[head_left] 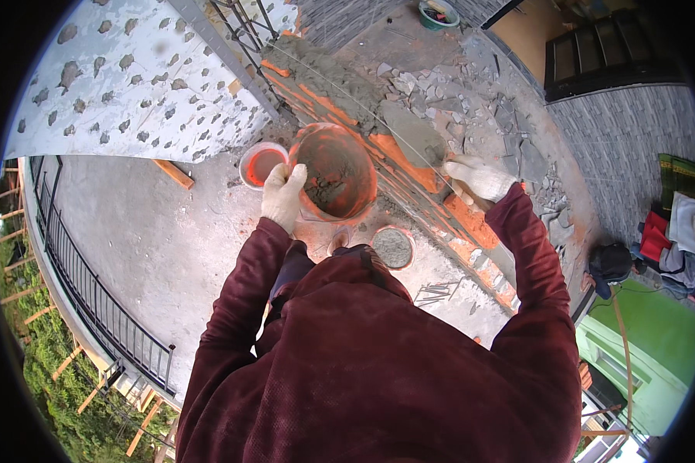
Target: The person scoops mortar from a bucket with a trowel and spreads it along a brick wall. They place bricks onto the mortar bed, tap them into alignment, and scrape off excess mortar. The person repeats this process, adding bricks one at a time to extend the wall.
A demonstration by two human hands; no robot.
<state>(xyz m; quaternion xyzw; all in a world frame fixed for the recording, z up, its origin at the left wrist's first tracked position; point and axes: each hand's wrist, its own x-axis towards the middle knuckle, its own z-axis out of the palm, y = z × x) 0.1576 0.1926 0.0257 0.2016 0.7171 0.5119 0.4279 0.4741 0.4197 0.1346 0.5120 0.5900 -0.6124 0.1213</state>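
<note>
We record: concrete floor (pixel 131 208), pale grey, stained; black metal railing (pixel 104 297) at its left edge, greenery (pixel 50 339) beyond; white wall panel (pixel 139 77), blotched grey; grey patterned wall (pixel 633 131), right; green wall (pixel 664 324), lower right; dark barred frame (pixel 614 83), possibly a window, upper right. Light: daylight.

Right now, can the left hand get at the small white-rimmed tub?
Probably yes: the tub shows uncovered just beyond the left hand, though that hand must likely release the big bucket first.
</note>
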